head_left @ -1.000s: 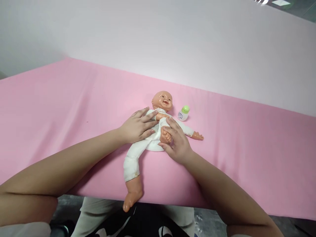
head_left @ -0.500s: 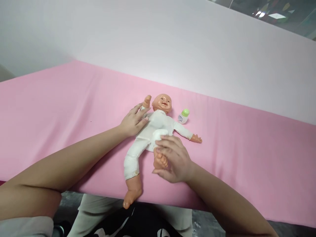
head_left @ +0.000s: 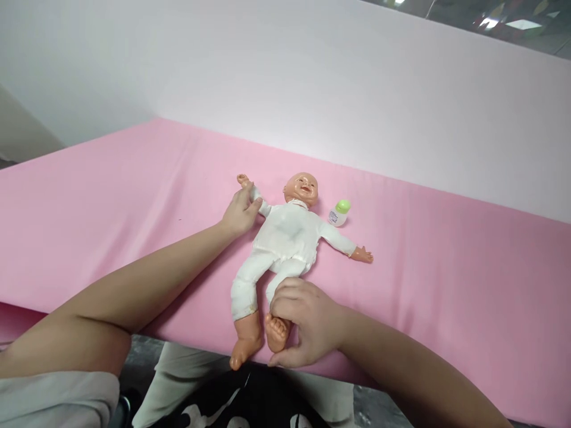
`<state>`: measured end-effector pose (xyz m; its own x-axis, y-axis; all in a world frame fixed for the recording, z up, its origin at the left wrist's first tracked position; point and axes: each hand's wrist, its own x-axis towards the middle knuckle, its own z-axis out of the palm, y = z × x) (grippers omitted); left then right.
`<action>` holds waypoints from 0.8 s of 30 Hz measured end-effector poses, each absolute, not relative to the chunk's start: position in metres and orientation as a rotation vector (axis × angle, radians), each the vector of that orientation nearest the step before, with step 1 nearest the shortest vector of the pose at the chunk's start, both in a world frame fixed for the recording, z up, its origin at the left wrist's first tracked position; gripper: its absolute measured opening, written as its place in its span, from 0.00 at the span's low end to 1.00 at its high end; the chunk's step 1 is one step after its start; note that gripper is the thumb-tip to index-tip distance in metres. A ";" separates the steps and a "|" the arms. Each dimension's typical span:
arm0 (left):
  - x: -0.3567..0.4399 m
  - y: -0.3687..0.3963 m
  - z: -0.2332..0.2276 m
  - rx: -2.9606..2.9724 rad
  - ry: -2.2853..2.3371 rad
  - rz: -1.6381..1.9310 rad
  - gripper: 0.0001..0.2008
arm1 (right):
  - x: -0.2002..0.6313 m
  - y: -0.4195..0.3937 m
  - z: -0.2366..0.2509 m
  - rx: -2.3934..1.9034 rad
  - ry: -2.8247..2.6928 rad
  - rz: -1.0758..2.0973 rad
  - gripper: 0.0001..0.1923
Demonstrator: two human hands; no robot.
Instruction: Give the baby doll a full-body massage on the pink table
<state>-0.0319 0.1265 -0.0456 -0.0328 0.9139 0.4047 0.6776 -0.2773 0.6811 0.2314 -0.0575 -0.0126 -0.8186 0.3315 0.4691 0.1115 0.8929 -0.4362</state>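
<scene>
holding doll (head_left: 288, 229) by arm in curled left hand (head_left: 241, 211), by leg in loosely closed right hand (head_left: 310, 321); cannot discern contents of green-capped bottle (head_left: 338, 216) near doll's head.

The doll (head_left: 289, 232) is matt cloth at its middle, softly wrinkled and rough at the cuffs (head_left: 244, 310), while its head (head_left: 301, 189) at twelve o'clock looks like smooth, glossy plastic, as do its feet (head_left: 246, 339) near six o'clock. At two o'clock from it, the bottle (head_left: 338, 217) seems smooth, translucent plastic with a shiny cap (head_left: 343, 206). Matt, lightly creased cloth covers the worktop (head_left: 437, 261). At twelve o'clock, the wall (head_left: 285, 71) is smooth with a soft sheen; at seven, the trousers (head_left: 176, 365) are matt, folded cloth
</scene>
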 end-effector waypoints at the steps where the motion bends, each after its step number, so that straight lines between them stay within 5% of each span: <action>1: -0.031 0.123 -0.044 1.978 1.682 1.193 0.38 | 0.232 -0.059 -0.010 -0.282 -2.459 0.515 0.30; 13: -0.002 0.081 -0.026 2.854 0.969 0.885 0.30 | 0.252 -0.053 0.016 -0.387 -2.133 -0.056 0.28; 24: 0.002 0.072 -0.016 2.884 1.034 0.589 0.32 | 0.262 -0.004 -0.012 -0.736 -2.107 0.151 0.27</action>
